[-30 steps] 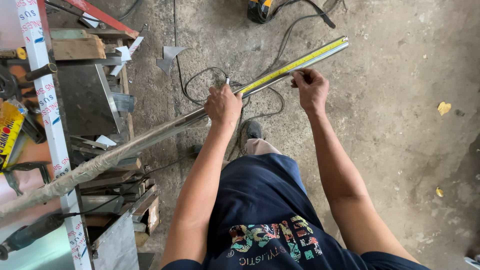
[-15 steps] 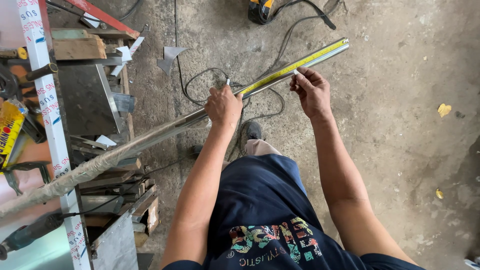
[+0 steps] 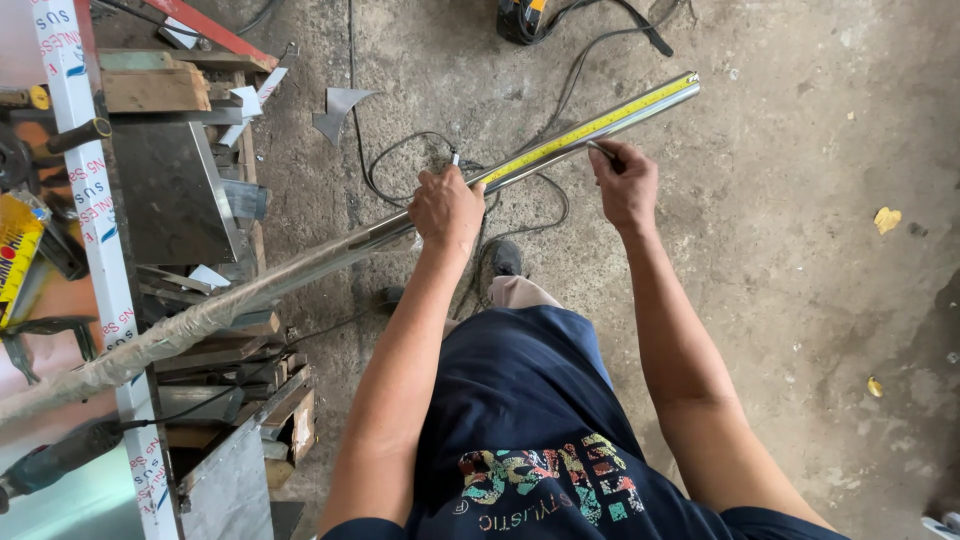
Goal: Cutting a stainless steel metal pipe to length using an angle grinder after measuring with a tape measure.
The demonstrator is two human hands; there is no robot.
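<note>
Long shiny steel pipe (image 3: 420, 225) runs lower-left to upper-right above floor, yellow tape measure (image 3: 590, 128) along it. Left hand (image 3: 445, 208) clasps mid-pipe; right hand (image 3: 625, 185), nearer free end, pinches thin marker on pipe.

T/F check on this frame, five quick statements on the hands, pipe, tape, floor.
1. The left hand grips the metal pipe. True.
2. A yellow measuring tape lies along the pipe. True.
3. The right hand rests on the floor. False: it is at the pipe, holding a thin marking tool against it.
4. The pipe's bare end points at the workbench. False: the bare end is over the concrete floor; the wrapped end lies by the bench.
5. Black cables lie on the floor. True.
</note>
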